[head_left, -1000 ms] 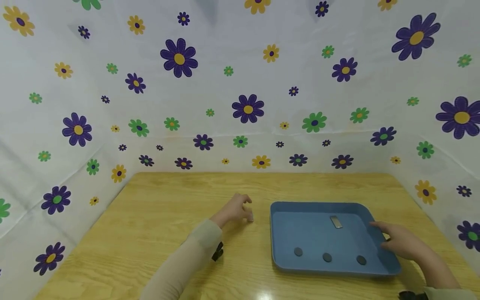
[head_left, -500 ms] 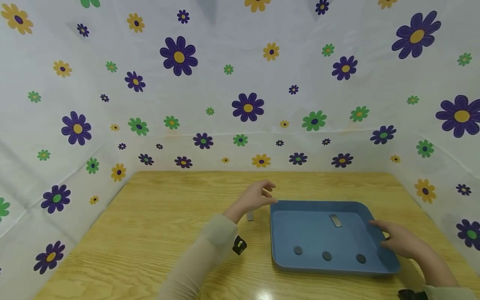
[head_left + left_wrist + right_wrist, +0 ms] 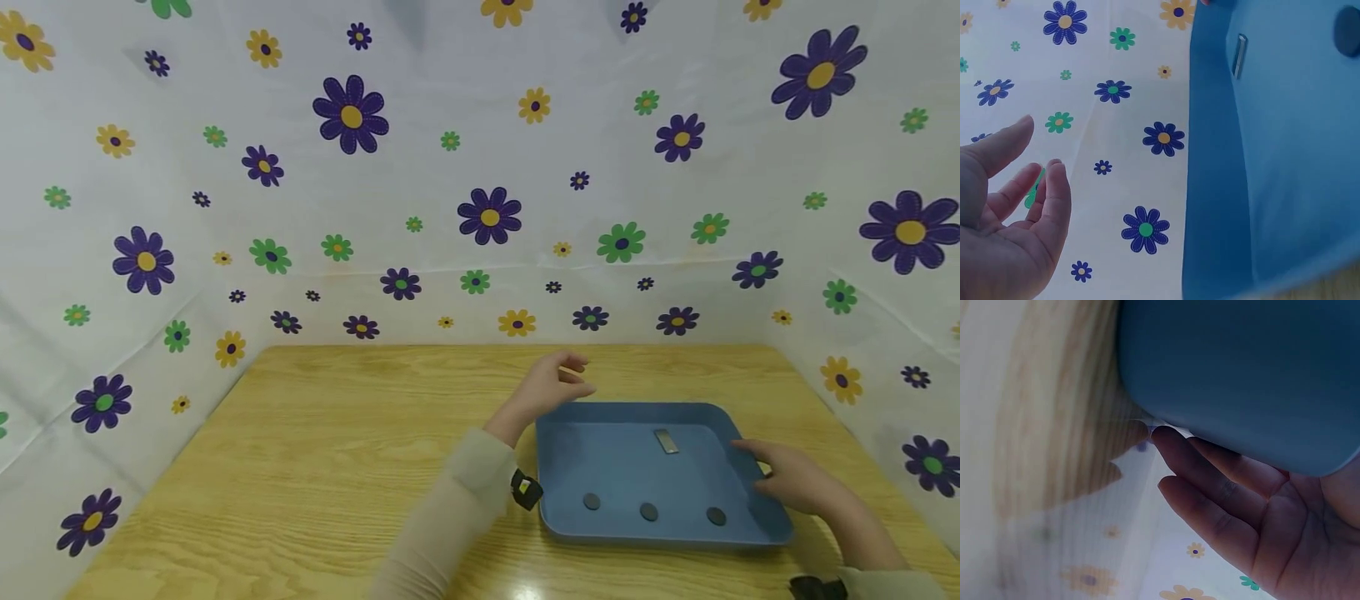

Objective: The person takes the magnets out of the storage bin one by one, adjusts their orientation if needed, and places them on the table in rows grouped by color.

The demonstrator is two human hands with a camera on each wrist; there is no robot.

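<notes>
My left hand (image 3: 551, 383) hovers over the far left corner of the blue tray (image 3: 551, 475), fingers loosely bent and nothing between them. In the left wrist view, a gap separates thumb from fingers, beside the tray's wall (image 3: 1216, 187). My right hand (image 3: 798, 479) grips the tray's right rim; in the right wrist view its fingers (image 3: 1210, 519) lie along the outer wall and the thumb is hidden. Inside the tray, a small silver rectangular plate (image 3: 666, 442) lies toward the back. Three dark round discs (image 3: 648, 512) form a row near the front.
The tray stands on a wood-grain table (image 3: 315, 467), right of centre. A white cloth (image 3: 420, 183) printed with flowers encloses the back and both sides. Dark wrist straps (image 3: 527, 490) show at both cuffs.
My left hand has moved right and away from me, from beside a small pale piece on the table to the tray's far corner. My forearm now hides that piece. My right hand keeps its place.
</notes>
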